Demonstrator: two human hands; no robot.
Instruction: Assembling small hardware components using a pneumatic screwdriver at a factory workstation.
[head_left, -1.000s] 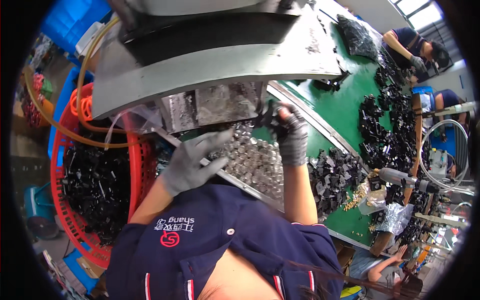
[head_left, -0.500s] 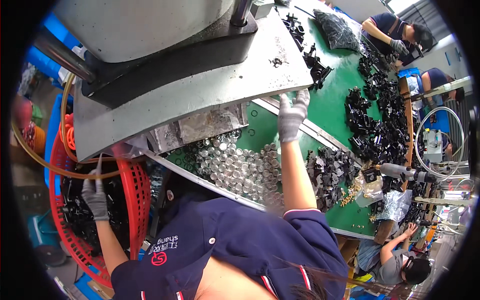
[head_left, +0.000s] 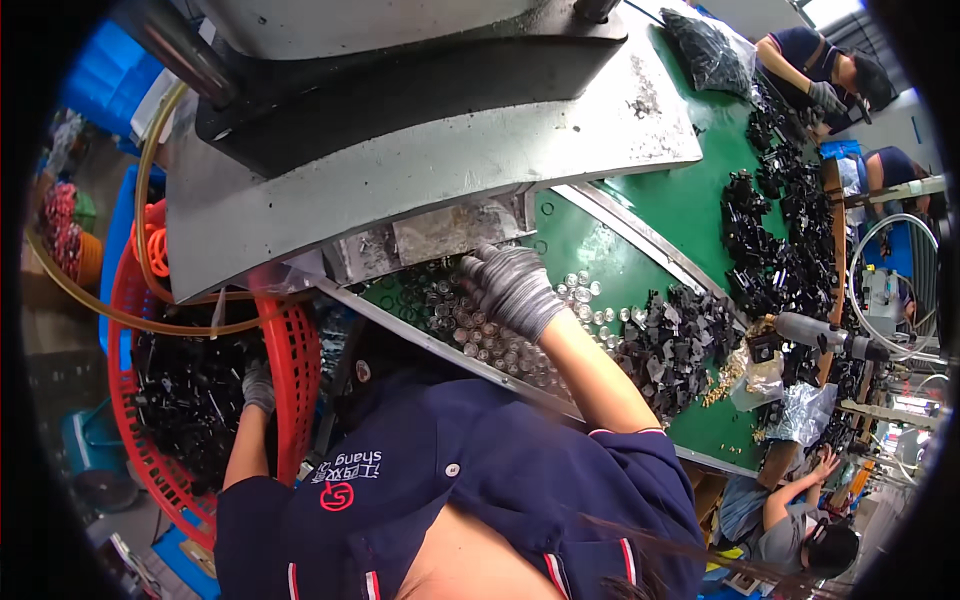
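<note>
My gloved right hand [head_left: 512,292] reaches over the pile of small round silver caps [head_left: 500,352] on the green bench. Its fingers are bent and held together at the edge of the press plate; whatever they grip is hidden beneath them. Down inside the red plastic basket [head_left: 292,375], against its inner right side, is my gloved left hand [head_left: 258,388]. Black plastic parts [head_left: 195,405] fill the basket around it, and its fingertips cannot be made out. Black rubber rings [head_left: 385,296] lie beside the caps.
A machine with a thick metal plate [head_left: 440,185] overhangs the bench in front. On the right are flat dark parts [head_left: 675,345], brass pieces [head_left: 722,385], heaped black parts [head_left: 785,220] and a power screwdriver [head_left: 825,337]. A yellowish hose [head_left: 150,322] loops above the basket. Other people work farther right.
My right hand has come off the plate's right corner, moving left and nearer me to the caps. My left hand has shifted right and lower within the basket. Dark parts near the plate's far edge no longer show.
</note>
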